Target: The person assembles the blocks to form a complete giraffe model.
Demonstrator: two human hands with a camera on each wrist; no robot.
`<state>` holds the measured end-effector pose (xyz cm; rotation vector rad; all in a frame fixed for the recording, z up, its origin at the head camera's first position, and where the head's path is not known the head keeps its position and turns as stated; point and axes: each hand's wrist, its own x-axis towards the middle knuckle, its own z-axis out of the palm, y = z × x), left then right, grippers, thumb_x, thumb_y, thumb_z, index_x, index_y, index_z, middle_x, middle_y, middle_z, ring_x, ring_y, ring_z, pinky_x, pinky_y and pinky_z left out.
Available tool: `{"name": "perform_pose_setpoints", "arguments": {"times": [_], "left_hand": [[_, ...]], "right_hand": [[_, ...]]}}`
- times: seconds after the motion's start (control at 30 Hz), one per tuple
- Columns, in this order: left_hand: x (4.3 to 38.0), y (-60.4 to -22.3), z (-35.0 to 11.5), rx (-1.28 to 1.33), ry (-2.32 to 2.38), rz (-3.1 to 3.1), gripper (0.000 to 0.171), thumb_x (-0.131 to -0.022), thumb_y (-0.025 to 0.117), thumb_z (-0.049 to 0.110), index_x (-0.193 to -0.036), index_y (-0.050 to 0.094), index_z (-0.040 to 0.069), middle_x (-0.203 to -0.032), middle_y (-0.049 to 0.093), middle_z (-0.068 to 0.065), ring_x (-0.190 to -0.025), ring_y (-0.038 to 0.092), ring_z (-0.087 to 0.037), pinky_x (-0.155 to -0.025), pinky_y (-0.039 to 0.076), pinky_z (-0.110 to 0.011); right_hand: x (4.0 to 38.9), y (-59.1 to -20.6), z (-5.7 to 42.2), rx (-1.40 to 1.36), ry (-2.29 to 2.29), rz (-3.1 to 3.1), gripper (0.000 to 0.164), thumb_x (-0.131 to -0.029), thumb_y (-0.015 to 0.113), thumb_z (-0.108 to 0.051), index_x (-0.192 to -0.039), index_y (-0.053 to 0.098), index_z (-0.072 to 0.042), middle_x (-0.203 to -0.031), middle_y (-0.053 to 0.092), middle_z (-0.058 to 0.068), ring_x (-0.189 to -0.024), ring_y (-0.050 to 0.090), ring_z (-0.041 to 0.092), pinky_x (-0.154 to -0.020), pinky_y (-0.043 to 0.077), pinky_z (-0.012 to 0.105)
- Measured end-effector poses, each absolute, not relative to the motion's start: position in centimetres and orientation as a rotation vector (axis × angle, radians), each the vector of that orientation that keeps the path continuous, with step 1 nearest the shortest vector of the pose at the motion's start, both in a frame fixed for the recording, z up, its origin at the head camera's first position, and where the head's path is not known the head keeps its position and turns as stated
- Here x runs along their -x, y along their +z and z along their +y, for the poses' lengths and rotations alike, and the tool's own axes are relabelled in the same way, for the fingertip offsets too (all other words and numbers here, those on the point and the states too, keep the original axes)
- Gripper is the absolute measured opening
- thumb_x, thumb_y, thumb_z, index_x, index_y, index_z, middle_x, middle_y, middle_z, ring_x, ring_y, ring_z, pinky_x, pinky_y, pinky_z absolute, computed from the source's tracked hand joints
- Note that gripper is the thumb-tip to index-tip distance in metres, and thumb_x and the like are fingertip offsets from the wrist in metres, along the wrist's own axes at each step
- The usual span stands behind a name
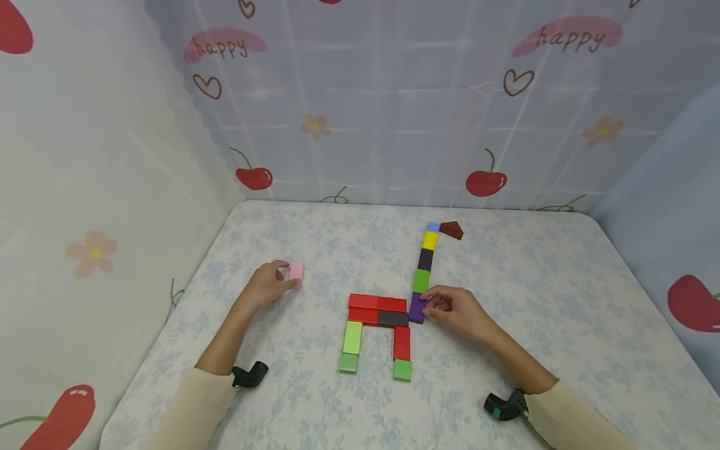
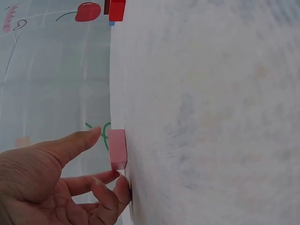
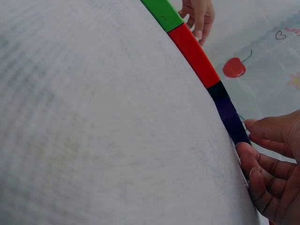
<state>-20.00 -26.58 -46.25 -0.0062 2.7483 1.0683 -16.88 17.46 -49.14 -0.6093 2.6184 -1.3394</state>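
Note:
My left hand [image 1: 267,284] is at a pink block [image 1: 296,271] lying on the table. In the left wrist view the thumb stands a little apart from the pink block, and the forefinger tip is right at its end. My right hand [image 1: 458,310] rests its fingertips at the right edge of a purple block [image 1: 417,308]. That block is the lowest in a slanting column with a green block [image 1: 421,280], a dark block [image 1: 425,259], a yellow block [image 1: 430,240] and a small blue block [image 1: 433,227].
Left of the column lie red blocks [image 1: 363,301] and a dark block [image 1: 392,319], with two legs below: a light green block [image 1: 352,337] over a green one, and a red block [image 1: 402,343] over a green one. A brown angular block [image 1: 452,230] touches the column's top.

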Motion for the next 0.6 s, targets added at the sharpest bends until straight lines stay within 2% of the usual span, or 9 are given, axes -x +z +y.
{"name": "perform_pose_setpoints", "arguments": {"times": [0.17, 0.37, 0.6], "left_hand": [[20.2, -46.4, -26.0, -0.017, 1.050, 2.777, 0.060, -0.095, 0.073, 0.029, -0.143, 0.053, 0.000, -0.115, 0.061, -0.021, -0.069, 0.056, -0.021, -0.058, 0.049, -0.031], [20.7, -46.8, -25.6, -0.084, 1.018, 2.822, 0.054, -0.093, 0.074, 0.019, -0.140, 0.057, -0.002, -0.096, 0.062, -0.015, -0.067, 0.054, -0.021, -0.054, 0.047, -0.030], [20.8, -46.9, -25.2, -0.165, 0.938, 2.833, 0.050, -0.094, 0.073, 0.016, -0.138, 0.059, -0.002, -0.089, 0.062, -0.012, -0.064, 0.052, -0.020, -0.053, 0.044, -0.029]], "right_hand": [[16.9, -49.2, 17.4, 0.611, -1.338, 2.625, 0.023, -0.090, 0.078, -0.011, -0.113, 0.074, -0.008, -0.086, 0.067, -0.001, -0.068, 0.059, 0.015, -0.059, 0.052, 0.024], [16.8, -49.2, 17.3, 0.592, -1.331, 2.632, 0.022, -0.091, 0.078, -0.011, -0.112, 0.074, -0.008, -0.086, 0.068, 0.000, -0.068, 0.059, 0.016, -0.059, 0.051, 0.024], [16.8, -49.1, 17.2, 0.570, -1.334, 2.631, 0.022, -0.091, 0.077, -0.012, -0.113, 0.074, -0.007, -0.086, 0.068, 0.001, -0.069, 0.059, 0.017, -0.058, 0.051, 0.023]]}}
